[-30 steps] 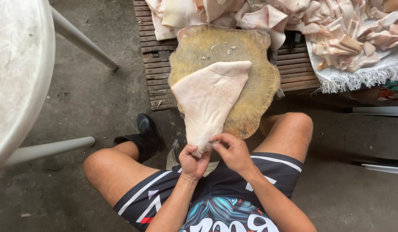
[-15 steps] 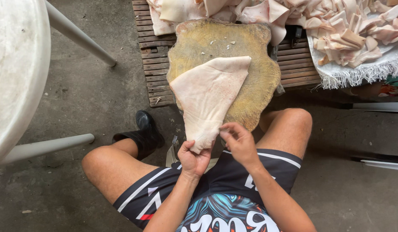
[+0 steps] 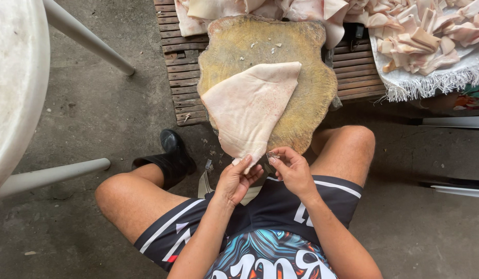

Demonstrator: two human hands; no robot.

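The sheet of raw pork skin (image 3: 249, 106) lies spread over a round, yellowed wooden chopping block (image 3: 309, 111), wide end away from the person and its narrow tip hanging off the near edge, right at the hands. The left hand (image 3: 237, 181) pinches that tip, thumb on top and fingers curled beneath, so it is closed on the skin. The right hand (image 3: 291, 168) sits just beside it, to the right of the tip, fingers bent around a small pale thing that may be a blade; it is too small to name for certain, though the hand is clearly clenched on it.

The skin looks limp and floppy, draping flat on the block, and its pale wet surface is probably greasy and slick. A pinch at a corner or along the thin edge seems the surest hold; the broad middle would likely slide or fold.

Both forearms come in from below, elbows tucked near the thighs, wrists angled inward so the hands nearly meet above the lap. The person sits with bare knees apart, in patterned black shorts, with a black boot (image 3: 172, 157) left of the left hand. Beyond the block, far from both hands, heaps of cut skin pieces (image 3: 425, 36) rest on a fringed white cloth (image 3: 430, 82) over a slatted wooden pallet (image 3: 180, 77).
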